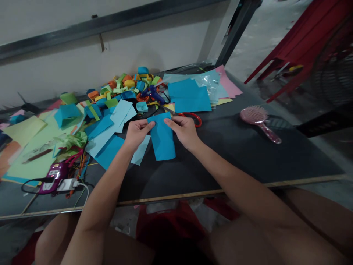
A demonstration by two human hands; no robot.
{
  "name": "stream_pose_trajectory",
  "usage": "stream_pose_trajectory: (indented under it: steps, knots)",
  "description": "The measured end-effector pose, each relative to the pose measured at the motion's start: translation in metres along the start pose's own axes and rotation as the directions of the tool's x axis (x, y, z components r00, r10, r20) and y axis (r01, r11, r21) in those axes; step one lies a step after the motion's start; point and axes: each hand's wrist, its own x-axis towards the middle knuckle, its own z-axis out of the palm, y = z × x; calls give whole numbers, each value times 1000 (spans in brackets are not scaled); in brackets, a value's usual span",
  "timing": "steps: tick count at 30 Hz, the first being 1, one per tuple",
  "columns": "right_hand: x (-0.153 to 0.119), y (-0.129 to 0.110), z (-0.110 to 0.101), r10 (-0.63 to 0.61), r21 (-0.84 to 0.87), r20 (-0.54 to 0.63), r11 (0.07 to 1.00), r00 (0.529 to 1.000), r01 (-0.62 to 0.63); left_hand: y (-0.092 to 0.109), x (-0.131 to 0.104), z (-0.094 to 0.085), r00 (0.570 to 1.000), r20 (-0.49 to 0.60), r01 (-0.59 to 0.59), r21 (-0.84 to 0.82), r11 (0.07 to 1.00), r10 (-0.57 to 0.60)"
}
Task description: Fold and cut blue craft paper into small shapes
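A blue paper strip [163,143] hangs between my two hands above the dark table. My left hand [137,134] pinches its upper left corner, thumb on the front. At the upper right edge, my right hand [185,131] grips it the same way, its other fingers behind the paper. Just behind my right hand lie scissors with red handles [196,119], partly covered. A pale blue paper piece [140,151] rests on the table beside the strip, below my left hand.
Folded paper pieces [129,84] and a blue glue gun [154,94] lie at the back. Blue sheets [190,96] are stacked behind my right hand. A pink hairbrush [256,117] lies right. A purple power strip [54,177] with a white charger [66,184] sits left.
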Motion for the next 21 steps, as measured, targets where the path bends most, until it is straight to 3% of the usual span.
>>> stream_pose_trajectory:
  steps: [4, 12, 15, 18, 21]
  knots:
    - [1, 2, -2, -6, -41, -21, 999, 1000, 5, 3, -1, 0, 1000, -2, 8, 16, 1000, -8]
    - [3, 7, 0, 80, 134, -91, 989, 993, -68, 5, -2, 0, 999, 40, -25, 81, 996, 21]
    - [5, 7, -1, 152, 182, -24, 973, 988, -145, 6, -1, -1, 999, 18, -39, 84, 996, 38]
    - [6, 6, -4, 159, 78, 97, 983, 982, -167, 7, -1, -1, 998, -13, -57, 79, 995, 58]
    - [5, 6, -6, 137, 1, 94, 990, 986, -138, 5, -1, -1, 998, -39, -53, 40, 998, 55]
